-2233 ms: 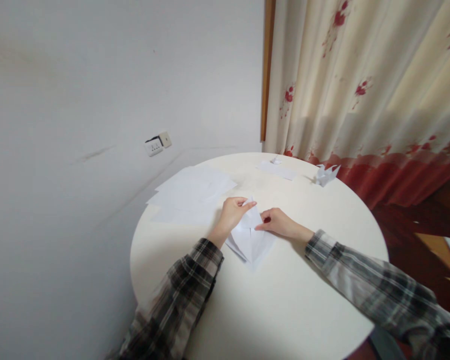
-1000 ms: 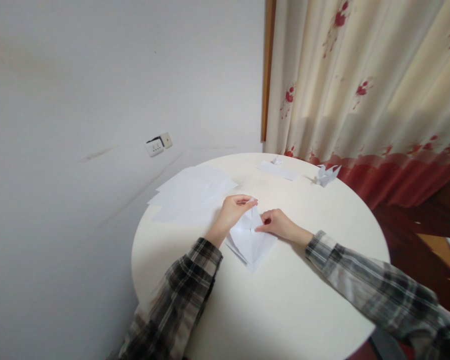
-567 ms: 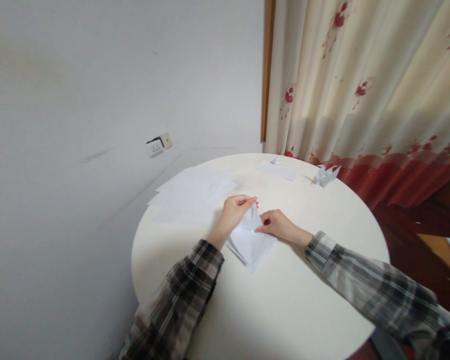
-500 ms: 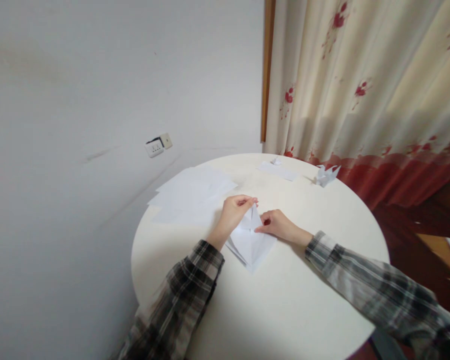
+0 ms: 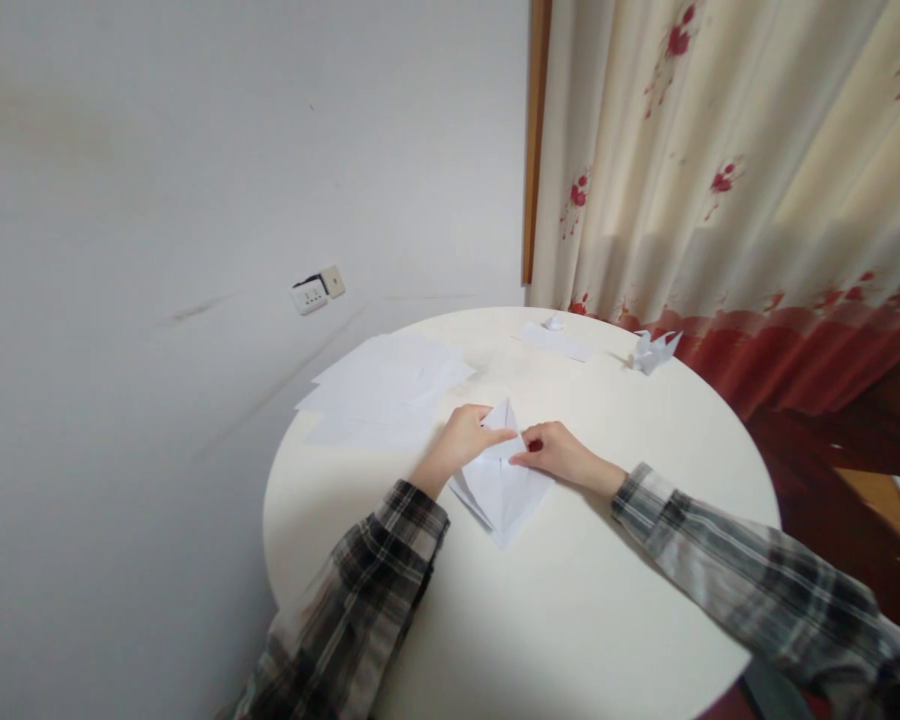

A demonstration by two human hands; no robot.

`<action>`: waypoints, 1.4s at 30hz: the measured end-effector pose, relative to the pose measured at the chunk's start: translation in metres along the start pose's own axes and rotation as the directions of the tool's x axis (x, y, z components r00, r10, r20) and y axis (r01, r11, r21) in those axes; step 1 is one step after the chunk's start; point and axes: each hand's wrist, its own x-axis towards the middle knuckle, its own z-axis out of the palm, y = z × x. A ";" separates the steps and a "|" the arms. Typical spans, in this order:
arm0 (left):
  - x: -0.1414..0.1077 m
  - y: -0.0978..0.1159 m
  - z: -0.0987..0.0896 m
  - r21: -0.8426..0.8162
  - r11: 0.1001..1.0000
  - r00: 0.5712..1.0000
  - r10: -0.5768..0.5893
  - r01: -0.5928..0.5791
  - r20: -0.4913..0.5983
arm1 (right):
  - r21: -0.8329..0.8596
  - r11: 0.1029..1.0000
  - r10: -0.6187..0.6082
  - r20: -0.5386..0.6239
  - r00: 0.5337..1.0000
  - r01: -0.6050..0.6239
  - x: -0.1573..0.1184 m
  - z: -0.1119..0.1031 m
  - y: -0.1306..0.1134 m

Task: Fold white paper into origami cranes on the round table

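Note:
A folded white sheet of paper (image 5: pixel 506 492) lies on the round white table, one corner pointing toward me and a narrower folded tip at its far end. Across the upper part, near that tip, my left hand (image 5: pixel 466 437) grips the left side with its thumb laid over the folds. My right hand (image 5: pixel 559 452) pinches the paper's right edge between thumb and fingertips, its other fingers curled. The left fingers under or behind the paper are partly hidden.
Loose white sheets (image 5: pixel 390 380) are spread at the table's left. Farther back, a small folded paper piece (image 5: pixel 553 322) sits by a paper strip (image 5: pixel 555 343), and a paper crane (image 5: pixel 654 352) stands near the right edge. A wall with a socket (image 5: pixel 310 297) borders the left.
My left hand has come down from the tip of the paper toward me, its thumb now lying across the folds. The right hand has stayed almost still at the right edge.

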 end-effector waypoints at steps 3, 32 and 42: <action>-0.006 -0.006 -0.003 0.046 0.998 0.998 0.041 -0.043 0.053 | -0.103 0.993 -0.063 -0.011 0.998 0.061 -0.001 -0.002 -0.002; -0.055 -0.044 -0.017 0.080 0.957 0.951 0.262 -0.278 0.167 | -0.174 0.952 -0.257 0.002 0.966 0.253 -0.012 -0.009 0.001; -0.049 -0.046 -0.008 -0.023 1.000 0.995 0.009 -0.011 -0.094 | 0.075 0.997 -0.021 -0.060 0.998 0.025 -0.006 -0.004 0.004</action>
